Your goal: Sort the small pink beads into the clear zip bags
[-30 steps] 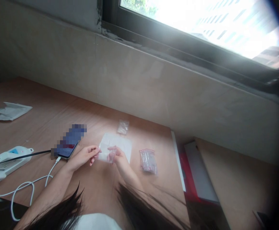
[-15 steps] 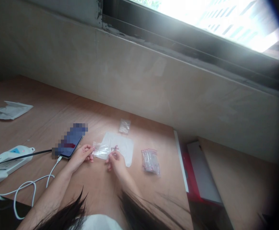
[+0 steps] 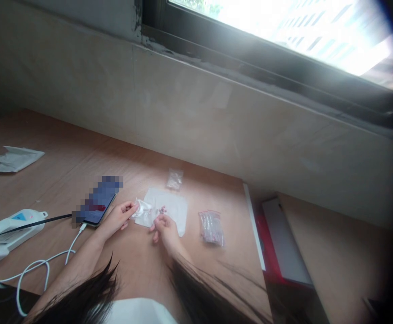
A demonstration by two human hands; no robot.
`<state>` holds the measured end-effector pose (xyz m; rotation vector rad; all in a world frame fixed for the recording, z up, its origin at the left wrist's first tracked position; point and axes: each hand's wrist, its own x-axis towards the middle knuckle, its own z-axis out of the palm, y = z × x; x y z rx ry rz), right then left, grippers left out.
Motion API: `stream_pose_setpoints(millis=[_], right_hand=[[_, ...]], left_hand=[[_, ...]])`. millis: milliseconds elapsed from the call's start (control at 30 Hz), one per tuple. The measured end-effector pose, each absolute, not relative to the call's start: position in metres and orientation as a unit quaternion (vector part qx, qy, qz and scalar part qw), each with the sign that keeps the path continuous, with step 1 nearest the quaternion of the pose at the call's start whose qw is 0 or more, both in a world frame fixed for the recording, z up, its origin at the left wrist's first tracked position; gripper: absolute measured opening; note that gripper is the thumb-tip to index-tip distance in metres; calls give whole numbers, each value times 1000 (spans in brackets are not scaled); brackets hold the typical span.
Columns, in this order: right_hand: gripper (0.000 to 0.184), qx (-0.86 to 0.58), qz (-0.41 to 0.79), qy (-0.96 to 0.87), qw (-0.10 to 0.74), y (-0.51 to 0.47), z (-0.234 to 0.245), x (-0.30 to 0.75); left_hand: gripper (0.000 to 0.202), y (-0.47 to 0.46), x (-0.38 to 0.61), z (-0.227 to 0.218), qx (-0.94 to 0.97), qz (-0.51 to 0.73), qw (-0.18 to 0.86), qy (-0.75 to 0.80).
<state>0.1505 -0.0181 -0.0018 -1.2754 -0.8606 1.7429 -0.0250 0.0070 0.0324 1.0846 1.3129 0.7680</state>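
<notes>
My left hand pinches the edge of a small clear plastic bag just above the wooden table. My right hand is closed in a pinch beside the bag, next to a few tiny dark red pieces lying on a white sheet. What the right fingers hold is too small to make out. A pile of small clear bags with red strips lies to the right of my right hand. One more small clear bag lies beyond the sheet, near the wall.
A phone on a white cable lies left of my left hand. A white power strip sits at the left edge, a crumpled white wrapper farther back. A red and white folder lies right. My hair hangs low.
My right hand let go of the bag and drew back to the small red pieces on the sheet. My left hand kept the bag and shifted it slightly.
</notes>
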Motion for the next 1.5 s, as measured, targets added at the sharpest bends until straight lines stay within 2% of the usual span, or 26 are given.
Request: stream_pose_setpoints(millis=[567,667,833,967,1167,1500], right_hand=[[31,-474,715,-292,422,-18,-3,155],[33,-473,716,-282,429,-18,-5,156],[33,-473,715,-276,435,-18,-7,157],[33,-469,715,-282,435,-18,-8,157],[34,-470,716,-284,430,-18,-6,156],[36,-482,715,-275,426,-18,-7,156]], left_hand=[[31,23,-2,58,495,335,579,554],[31,25,-1,55,512,339,567,549],[37,27,-1,43,506,258,612,551],[34,29,1,35,521,232,620,539],[32,29,9,30,514,237,588,577],[25,28,13,29,539,279,581,543]])
